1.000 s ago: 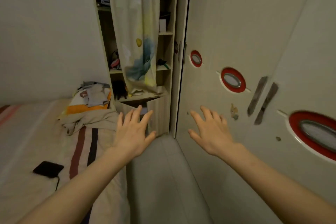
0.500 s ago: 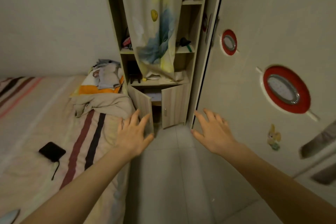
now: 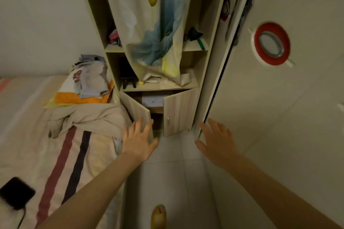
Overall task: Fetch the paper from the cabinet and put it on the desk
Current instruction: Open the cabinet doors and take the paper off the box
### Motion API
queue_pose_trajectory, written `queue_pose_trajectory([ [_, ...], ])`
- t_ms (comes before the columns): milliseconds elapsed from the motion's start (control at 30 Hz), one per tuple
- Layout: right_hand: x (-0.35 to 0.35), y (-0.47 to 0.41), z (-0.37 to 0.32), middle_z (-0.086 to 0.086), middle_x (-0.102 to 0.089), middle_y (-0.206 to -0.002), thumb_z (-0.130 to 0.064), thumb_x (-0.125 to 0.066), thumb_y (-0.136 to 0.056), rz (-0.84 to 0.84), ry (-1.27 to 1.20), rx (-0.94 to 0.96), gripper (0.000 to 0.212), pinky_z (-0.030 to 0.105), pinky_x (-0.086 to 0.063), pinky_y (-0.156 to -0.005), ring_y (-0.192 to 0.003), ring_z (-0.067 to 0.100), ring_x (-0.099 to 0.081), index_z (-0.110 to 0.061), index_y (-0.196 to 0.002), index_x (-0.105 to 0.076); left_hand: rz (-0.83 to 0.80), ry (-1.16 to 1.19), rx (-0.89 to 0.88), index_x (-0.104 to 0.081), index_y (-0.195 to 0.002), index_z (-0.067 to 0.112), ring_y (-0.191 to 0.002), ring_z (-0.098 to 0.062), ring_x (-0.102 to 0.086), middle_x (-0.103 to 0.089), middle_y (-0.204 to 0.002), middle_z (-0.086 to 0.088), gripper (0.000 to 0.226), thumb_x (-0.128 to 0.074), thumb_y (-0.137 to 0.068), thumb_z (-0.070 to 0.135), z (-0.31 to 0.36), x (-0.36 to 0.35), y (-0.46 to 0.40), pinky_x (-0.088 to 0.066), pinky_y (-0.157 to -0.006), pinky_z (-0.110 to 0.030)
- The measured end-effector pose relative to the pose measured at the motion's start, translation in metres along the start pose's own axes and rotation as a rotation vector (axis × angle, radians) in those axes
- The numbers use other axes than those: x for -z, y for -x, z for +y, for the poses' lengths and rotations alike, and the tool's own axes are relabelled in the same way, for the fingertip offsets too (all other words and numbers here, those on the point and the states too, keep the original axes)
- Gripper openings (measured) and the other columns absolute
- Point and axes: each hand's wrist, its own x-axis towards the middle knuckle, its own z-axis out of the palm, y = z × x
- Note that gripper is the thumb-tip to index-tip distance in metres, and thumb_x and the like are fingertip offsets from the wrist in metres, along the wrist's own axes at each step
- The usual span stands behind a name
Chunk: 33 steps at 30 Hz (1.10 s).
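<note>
A low cabinet sits at the foot of a tall shelf unit, with its left door [image 3: 136,108] swung wide and its right door [image 3: 178,111] ajar. Inside, on its upper shelf, lies white paper [image 3: 153,100]. My left hand [image 3: 138,140] is spread open just in front of the left door's lower edge, holding nothing. My right hand [image 3: 216,142] is also spread and empty, hovering to the right of the cabinet beside the wardrobe's edge.
A bed [image 3: 33,135] with a striped sheet, crumpled blanket and folded clothes [image 3: 91,80] fills the left. A black phone [image 3: 15,192] lies on it. A wardrobe door [image 3: 279,98] with red-ringed porthole stands right. A curtain [image 3: 154,24] hangs over the shelves. My yellow slipper [image 3: 158,216] is on the tiled floor.
I have moved closer to the shelf unit and look further down. The low cabinet now appears larger, and both hands are nearer its doors, still spread and empty.
</note>
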Motion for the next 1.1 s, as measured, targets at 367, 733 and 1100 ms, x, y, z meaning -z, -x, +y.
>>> queue_pose_trajectory([
  [367,-0.068,-0.193,-0.006,0.007,-0.035,-0.142,-0.038,-0.049,-0.087,-0.179,-0.098,-0.065,0.061,0.045,-0.029,-0.105,-0.13,0.03,-0.032,-0.025,-0.14,-0.023,-0.091,-0.059,0.044,-0.003,-0.147,0.031,-0.142,-0.029,-0.01,-0.006,-0.158,-0.006,0.066,-0.028,-0.09,0.055,-0.072,-0.048,-0.175,-0.004,-0.114,-0.048],
  [733,-0.168,-0.376,0.015,0.008,-0.026,-0.15,-0.043,-0.043,-0.091,-0.282,-0.078,0.059,0.059,0.045,-0.027,-0.109,-0.136,0.03,-0.025,-0.021,-0.142,-0.022,-0.131,-0.012,0.2,-0.004,-0.146,0.032,-0.143,-0.032,-0.009,-0.006,-0.158,-0.008,0.073,-0.032,-0.086,0.062,-0.107,-0.142,-0.29,-0.001,-0.114,-0.05],
  [1100,-0.256,-0.488,0.026,0.008,-0.027,-0.153,-0.054,-0.059,-0.078,-0.14,-0.2,0.241,0.074,0.057,-0.023,-0.11,-0.141,0.032,-0.019,-0.022,-0.14,-0.034,-0.064,0.176,0.203,-0.011,-0.144,0.039,-0.145,-0.026,-0.001,0.002,-0.159,-0.004,0.085,-0.022,-0.07,0.08,-0.114,-0.222,-0.36,0.002,-0.113,-0.051],
])
